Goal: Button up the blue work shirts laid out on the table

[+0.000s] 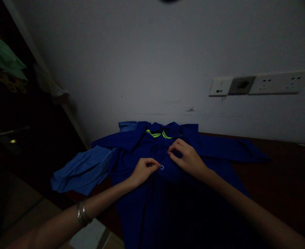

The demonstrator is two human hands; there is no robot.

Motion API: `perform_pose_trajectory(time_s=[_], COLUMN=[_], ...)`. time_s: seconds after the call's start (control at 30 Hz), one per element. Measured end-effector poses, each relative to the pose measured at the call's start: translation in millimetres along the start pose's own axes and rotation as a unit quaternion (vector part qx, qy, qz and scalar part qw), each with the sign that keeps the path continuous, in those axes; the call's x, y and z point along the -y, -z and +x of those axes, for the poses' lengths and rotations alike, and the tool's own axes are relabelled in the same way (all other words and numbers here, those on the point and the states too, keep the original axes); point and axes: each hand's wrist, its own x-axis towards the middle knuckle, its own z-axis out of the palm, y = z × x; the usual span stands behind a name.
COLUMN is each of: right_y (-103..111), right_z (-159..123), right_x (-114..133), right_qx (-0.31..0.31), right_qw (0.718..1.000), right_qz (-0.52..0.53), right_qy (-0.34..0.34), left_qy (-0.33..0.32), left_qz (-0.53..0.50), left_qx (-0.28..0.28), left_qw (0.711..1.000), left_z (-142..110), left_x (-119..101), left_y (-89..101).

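A dark blue shirt with a yellow-green stripe inside its collar lies flat, front up, on a dark brown table. My left hand is closed in a pinch on the shirt's front edge, right beside a small blue button. My right hand rests on the chest just below the collar, fingers curled and gripping the fabric. Both sleeves spread out to the sides.
A lighter blue garment lies bunched at the table's left edge, partly under the shirt. A white wall stands close behind, with a socket strip at the right. Dark shelving fills the left side.
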Motion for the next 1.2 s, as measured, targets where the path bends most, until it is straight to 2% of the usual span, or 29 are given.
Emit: perform_pose_trajectory(time_s=[0.1,0.2,0.33,0.5,0.63,0.77,0.83,1.03,1.2], right_y=[-4,-15,-23,-21,-21,-25,-27,-26,-29], right_z=[-4,-6,-6,-5,-4,-3,-2,1,0], right_x=[10,12,10,10,8,-1,-6,-10,-11], right_qx=[0.116,0.161,0.161,0.182,0.193,0.194,0.191,0.164,0.149], right_qw=[0.993,0.986,0.980,0.970,0.951,0.918,0.900,0.856,0.840], right_qz=[-0.009,0.015,0.064,0.103,0.160,0.253,0.298,0.381,0.415], right_qy=[0.002,-0.041,-0.097,-0.127,-0.180,-0.237,-0.255,-0.309,-0.316], left_qy=[0.000,-0.004,-0.001,0.007,0.013,0.005,0.013,0.018,0.030], left_qz=[-0.017,-0.010,-0.028,-0.037,-0.042,-0.031,-0.020,0.061,0.043], left_qx=[-0.013,-0.025,-0.016,0.009,0.029,-0.059,-0.075,0.042,0.061], left_qw=[1.000,1.000,0.999,0.999,0.999,0.998,0.997,0.997,0.997], left_z=[0,0,-1,-4,-3,-2,-4,-15,-13], left_x=[-1,-2,-3,-7,-10,-16,-19,-16,-10], left_y=[-0.3,-1.1,-0.9,-0.6,0.3,5.3,8.1,8.9,5.5])
